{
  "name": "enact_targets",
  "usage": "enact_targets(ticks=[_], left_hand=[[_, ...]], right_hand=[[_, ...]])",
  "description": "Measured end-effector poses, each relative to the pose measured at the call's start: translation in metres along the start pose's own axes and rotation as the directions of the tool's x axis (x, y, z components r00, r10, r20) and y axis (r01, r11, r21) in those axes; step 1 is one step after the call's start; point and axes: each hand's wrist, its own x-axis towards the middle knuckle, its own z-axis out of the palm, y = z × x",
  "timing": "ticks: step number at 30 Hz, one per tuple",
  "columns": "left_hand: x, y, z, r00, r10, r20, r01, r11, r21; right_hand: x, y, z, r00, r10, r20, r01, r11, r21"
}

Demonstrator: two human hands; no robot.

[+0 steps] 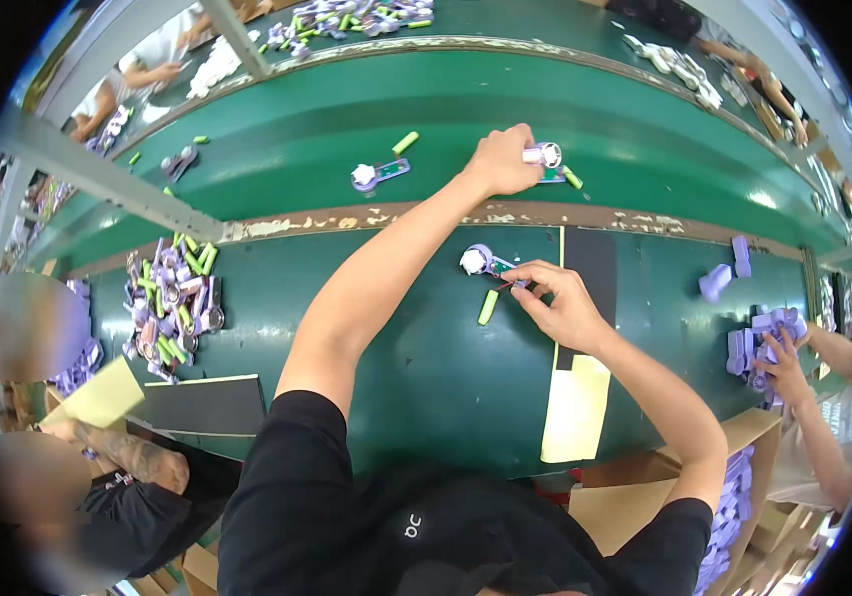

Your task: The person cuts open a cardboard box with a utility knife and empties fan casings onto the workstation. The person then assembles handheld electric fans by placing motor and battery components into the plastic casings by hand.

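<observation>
My left hand [507, 162] reaches across to the green belt. Its fingers are closed on a small purple device with a white round head [543, 155]; a green circuit board and a green battery [573, 178] show beside it. Nearer me, my right hand [557, 303] is pinched at the board end of a second purple device [478, 260], which lies on the green worktable [416, 368]. Thin wires show near those fingertips. Just below that device rests a green cylindrical battery [487, 307].
Another device [380, 176] and a loose battery [405, 142] lie on the belt. A pile of devices and batteries [172, 303] is at left. Purple parts [764, 343] are under a co-worker's hands at right. A yellow sheet [575, 409] lies near a cardboard box [634, 497].
</observation>
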Motion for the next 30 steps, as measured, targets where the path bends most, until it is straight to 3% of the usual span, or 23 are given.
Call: enact_targets(ticks=[6,10,11,14,17,18,20,21,24,26,30], left_hand=[[-0.117,-0.019,-0.124,0.999,-0.037,-0.019,0.032,0.977,-0.212],[-0.223,-0.068,-0.183,0.945,-0.174,-0.276,0.119,0.971,-0.206],[-0.248,-0.074,-0.193,0.896,-0.222,-0.384,0.21,0.975,-0.073],[-0.31,-0.09,-0.209,0.743,-0.263,-0.615,0.426,0.895,0.132],[-0.355,-0.118,-0.211,0.695,-0.229,-0.682,0.512,0.823,0.245],[-0.362,-0.127,-0.209,0.698,-0.185,-0.691,0.497,0.82,0.283],[-0.379,-0.137,-0.205,0.705,-0.107,-0.701,0.473,0.808,0.351],[-0.383,-0.131,-0.203,0.718,-0.169,-0.675,0.532,0.759,0.376],[-0.398,-0.129,-0.192,0.743,0.012,-0.67,0.473,0.698,0.537],[-0.406,-0.113,-0.185,0.752,-0.11,-0.649,0.533,0.68,0.503],[-0.426,-0.092,-0.165,0.748,-0.062,-0.661,0.469,0.755,0.459]], right_hand=[[0.026,-0.002,0.047,0.995,-0.04,0.095,0.028,0.993,0.118],[0.071,-0.026,0.099,0.963,-0.125,0.238,0.081,0.979,0.185],[0.083,-0.041,0.111,0.94,-0.126,0.318,0.065,0.978,0.197],[0.113,-0.061,0.142,0.852,-0.457,0.257,0.478,0.878,-0.024],[0.155,-0.053,0.136,0.878,-0.479,0.028,0.461,0.827,-0.321],[0.175,-0.041,0.127,0.818,-0.576,-0.016,0.493,0.715,-0.496],[0.203,-0.026,0.107,0.866,-0.499,-0.012,0.33,0.592,-0.735],[0.212,-0.017,0.099,0.891,-0.453,0.025,0.292,0.531,-0.795],[0.238,0.017,0.084,0.936,-0.329,0.122,0.253,0.394,-0.884],[0.248,0.014,0.079,0.958,-0.268,0.103,0.207,0.393,-0.896],[0.23,-0.016,0.097,0.864,-0.502,0.031,0.322,0.504,-0.802]])
